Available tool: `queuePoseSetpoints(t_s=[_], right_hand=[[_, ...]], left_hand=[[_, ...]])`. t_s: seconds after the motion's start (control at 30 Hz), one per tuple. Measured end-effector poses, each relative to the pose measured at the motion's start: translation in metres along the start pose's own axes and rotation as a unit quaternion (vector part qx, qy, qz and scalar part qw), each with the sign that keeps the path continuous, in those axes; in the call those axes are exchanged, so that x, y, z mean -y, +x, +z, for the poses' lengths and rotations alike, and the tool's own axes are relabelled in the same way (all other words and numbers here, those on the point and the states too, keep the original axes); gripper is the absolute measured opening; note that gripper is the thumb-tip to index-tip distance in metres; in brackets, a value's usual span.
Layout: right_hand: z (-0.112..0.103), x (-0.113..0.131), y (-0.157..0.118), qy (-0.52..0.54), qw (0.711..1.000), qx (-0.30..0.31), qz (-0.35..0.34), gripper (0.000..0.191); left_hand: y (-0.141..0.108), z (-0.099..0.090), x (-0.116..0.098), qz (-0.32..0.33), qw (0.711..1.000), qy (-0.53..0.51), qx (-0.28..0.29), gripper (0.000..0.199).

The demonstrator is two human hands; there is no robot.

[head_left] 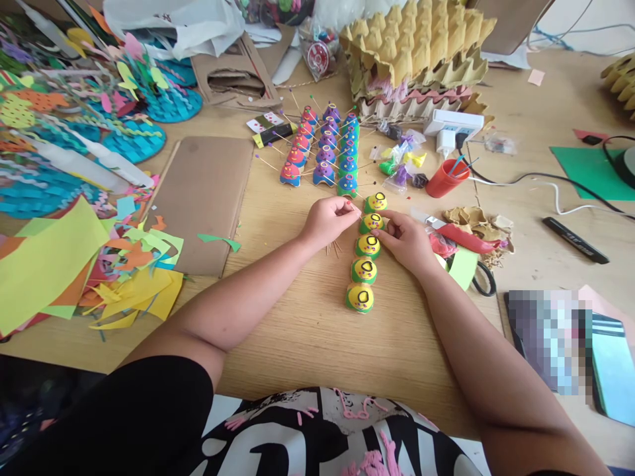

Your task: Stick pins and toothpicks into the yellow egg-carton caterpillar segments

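Note:
A row of yellow-and-green domed pieces (367, 246) with black loops on top runs down the middle of the table. My left hand (333, 218) is at the left of its upper part, thumb and fingertips pinched together on something thin and pale that I cannot make out. On the other side, my right hand (404, 239) has its fingers bent against the second and third domes. Several thin wooden sticks (333, 248) lie below my left hand. Behind stand red (296, 157), purple (325, 155) and blue-green (348, 162) rows with pin-like sticks in them.
Cardboard (203, 205) and paper scraps (143, 284) lie left. Behind are stacked egg trays (417, 46), a power strip (454, 122) and an orange-red cup (447, 178). To the right are cables, a black marker (575, 240) and a phone-like object (614, 370).

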State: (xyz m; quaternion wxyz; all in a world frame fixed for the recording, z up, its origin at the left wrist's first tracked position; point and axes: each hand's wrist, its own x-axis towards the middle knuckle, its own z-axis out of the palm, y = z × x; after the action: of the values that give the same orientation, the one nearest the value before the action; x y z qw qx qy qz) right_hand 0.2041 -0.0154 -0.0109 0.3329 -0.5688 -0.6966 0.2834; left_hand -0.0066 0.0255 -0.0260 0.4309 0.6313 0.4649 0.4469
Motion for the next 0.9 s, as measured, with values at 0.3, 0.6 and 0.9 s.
queuePoseSetpoints(t_s=[0.3, 0.6, 0.9], right_hand=[[0.000, -0.002, 0.000, -0.007, 1.000, -0.001, -0.019, 0.043], [0.001, -0.007, 0.001, -0.018, 0.999, 0.000, -0.029, 0.043], [-0.001, -0.004, 0.001, -0.047, 0.999, 0.003, -0.025, 0.042]], left_hand=[[0.003, -0.005, -0.005, -0.038, 0.999, 0.019, 0.022, 0.023], [0.006, -0.012, -0.005, -0.045, 0.997, 0.037, 0.055, 0.024], [0.010, -0.013, 0.002, -0.039, 0.996, 0.042, 0.067, 0.020]])
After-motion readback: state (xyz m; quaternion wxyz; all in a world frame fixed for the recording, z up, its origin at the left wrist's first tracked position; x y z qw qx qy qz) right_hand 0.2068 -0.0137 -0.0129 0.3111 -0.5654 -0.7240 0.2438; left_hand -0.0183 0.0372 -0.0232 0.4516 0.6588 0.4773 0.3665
